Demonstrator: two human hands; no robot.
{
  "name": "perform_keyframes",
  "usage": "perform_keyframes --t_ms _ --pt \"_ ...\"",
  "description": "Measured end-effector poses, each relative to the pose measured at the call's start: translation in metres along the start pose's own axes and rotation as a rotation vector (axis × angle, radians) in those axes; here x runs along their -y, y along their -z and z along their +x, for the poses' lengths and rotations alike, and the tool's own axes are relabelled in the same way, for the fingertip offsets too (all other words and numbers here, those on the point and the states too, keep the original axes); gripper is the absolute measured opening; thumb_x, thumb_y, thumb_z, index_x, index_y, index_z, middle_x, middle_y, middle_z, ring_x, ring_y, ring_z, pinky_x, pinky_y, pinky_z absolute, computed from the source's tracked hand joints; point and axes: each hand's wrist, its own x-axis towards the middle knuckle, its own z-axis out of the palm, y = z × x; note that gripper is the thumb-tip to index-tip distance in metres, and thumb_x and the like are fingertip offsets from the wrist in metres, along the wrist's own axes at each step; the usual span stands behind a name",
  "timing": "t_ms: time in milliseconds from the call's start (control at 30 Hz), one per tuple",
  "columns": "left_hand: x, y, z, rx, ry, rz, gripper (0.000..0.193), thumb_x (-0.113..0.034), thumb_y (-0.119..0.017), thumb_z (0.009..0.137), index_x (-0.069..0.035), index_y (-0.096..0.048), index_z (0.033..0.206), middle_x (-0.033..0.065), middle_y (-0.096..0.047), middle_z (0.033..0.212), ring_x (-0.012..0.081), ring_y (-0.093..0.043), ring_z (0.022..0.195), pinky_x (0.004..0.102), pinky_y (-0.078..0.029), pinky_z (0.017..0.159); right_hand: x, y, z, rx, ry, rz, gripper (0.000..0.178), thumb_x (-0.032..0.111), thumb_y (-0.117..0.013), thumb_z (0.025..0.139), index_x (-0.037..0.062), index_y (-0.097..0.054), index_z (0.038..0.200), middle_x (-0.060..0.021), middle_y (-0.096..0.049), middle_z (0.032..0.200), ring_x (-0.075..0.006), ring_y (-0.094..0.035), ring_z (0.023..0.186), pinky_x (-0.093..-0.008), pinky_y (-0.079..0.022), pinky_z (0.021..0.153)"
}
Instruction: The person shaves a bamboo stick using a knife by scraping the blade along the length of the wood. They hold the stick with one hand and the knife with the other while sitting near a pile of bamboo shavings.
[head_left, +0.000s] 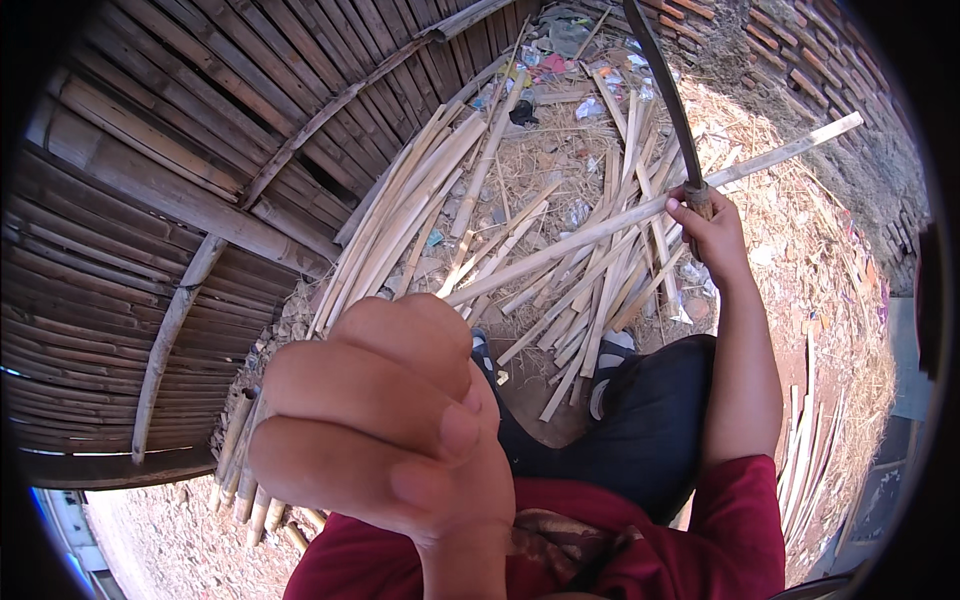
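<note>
My left hand (380, 420) is raised close in front of me, its fingers curled into a fist. A long pale bamboo strip (570, 245) runs from behind this fist up to the far right; the grip itself is hidden by my fingers. My right hand (712, 232) is closed round the short wooden handle of a machete (672, 95), whose dark, slightly curved blade points away and up. The strip passes at my right thumb and the base of the blade, and its far end sticks out to the right beyond them.
Split bamboo strips (600, 290) lie in a loose pile between my feet, with longer ones (410, 215) along the left. A slatted bamboo wall (150, 200) stands left, a brick wall (810, 60) at the far right. Straw and scraps of litter (570, 60) cover the ground.
</note>
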Motion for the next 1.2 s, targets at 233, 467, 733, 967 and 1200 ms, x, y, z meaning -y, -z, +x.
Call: perform_keyframes --t_ms 233,467,733,967,1200 --pt "0.004 -0.003 0.005 -0.072 0.033 -0.021 0.026 -0.03 -0.082 0.09 -0.011 -0.066 0.084 0.0099 -0.063 0.082 0.018 -0.058 0.06 0.0289 -0.045 0.052 -0.003 -0.002 0.0 -0.008 -0.002 0.002 0.033 0.027 -0.085 0.089 0.0038 -0.074 0.11 0.0002 -0.068 0.083 -0.0082 -0.056 0.065 -0.0251 -0.045 0.06" --pt "0.039 0.026 -0.015 0.079 -0.115 -0.138 0.029 -0.03 -0.084 0.087 -0.005 -0.071 0.082 0.0132 -0.066 0.086 0.0204 -0.061 0.064 0.0288 -0.048 0.057 0.0 -0.002 0.0 0.016 -0.001 -0.016 0.034 0.028 -0.085 0.089 0.0024 -0.075 0.11 -0.0016 -0.07 0.086 -0.0097 -0.059 0.068 -0.0264 -0.048 0.063" --pt "0.012 0.0 0.002 0.011 -0.005 -0.01 0.045 -0.047 -0.085 0.086 -0.005 -0.067 0.092 0.0101 -0.063 0.088 0.0189 -0.059 0.066 0.0291 -0.046 0.057 -0.002 -0.004 0.0 0.025 0.013 0.004 0.028 0.023 -0.086 0.089 0.0045 -0.074 0.107 0.0022 -0.066 0.081 -0.0069 -0.055 0.065 -0.0247 -0.043 0.059" --pt "0.03 0.021 0.008 0.31 -0.012 0.346 0.085 -0.075 -0.085 0.071 -0.006 -0.059 0.113 0.0065 -0.056 0.099 0.0138 -0.052 0.077 0.0267 -0.043 0.068 0.012 -0.004 -0.003 0.053 -0.003 0.006 0.029 0.022 -0.084 0.089 0.0032 -0.076 0.109 -0.0013 -0.072 0.086 -0.0094 -0.062 0.071 -0.0276 -0.049 0.067" --pt "0.084 0.023 -0.02 0.821 0.228 1.048 0.067 -0.047 -0.091 0.076 -0.007 -0.065 0.123 0.0124 -0.066 0.117 0.0315 -0.066 0.104 0.0436 -0.05 0.085 0.015 0.0 -0.009 0.067 0.022 0.034 0.032 0.024 -0.086 0.087 0.0024 -0.076 0.109 -0.0003 -0.071 0.085 -0.0086 -0.061 0.07 -0.0276 -0.05 0.066"
